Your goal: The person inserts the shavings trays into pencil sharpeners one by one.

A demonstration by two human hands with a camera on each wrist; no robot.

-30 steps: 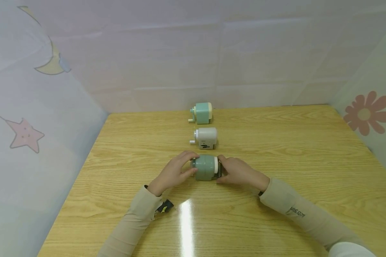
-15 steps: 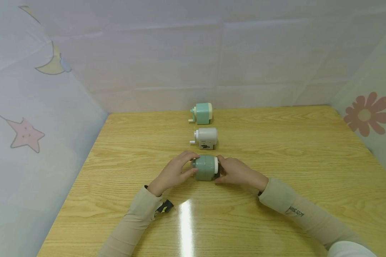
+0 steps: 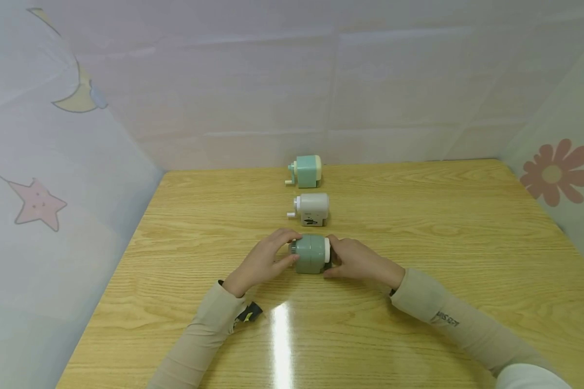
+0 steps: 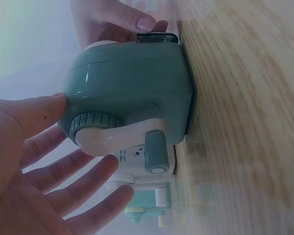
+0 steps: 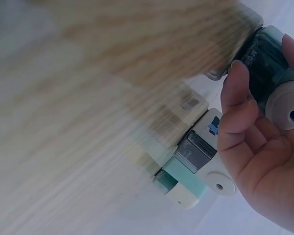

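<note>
A dark green crank pencil sharpener [image 3: 310, 254] stands upright on the wooden table between both hands. At its crank end my left hand [image 3: 261, 262] grips the body, with the thumb and a finger on either side; the other fingers spread loosely behind the crank [image 4: 120, 138] in the left wrist view. My right hand [image 3: 362, 259] is at the opposite end. Its thumb and finger pinch the edges of the dark see-through shavings drawer [image 5: 268, 63], which sticks out slightly in the left wrist view. The right palm partly hides that end face.
Behind it, in line, stand a whitish pencil sharpener [image 3: 313, 208] and a light teal one [image 3: 307, 172], both with cranks to the left. The table [image 3: 418, 216] meets a pale fabric backdrop [image 3: 253, 108] at the back. A dark strap piece [image 3: 250, 312] hangs at the left cuff.
My right hand has shifted slightly left, and the drawer has slid further into the dark green sharpener. The left hand and the two sharpeners behind have stayed in place.
</note>
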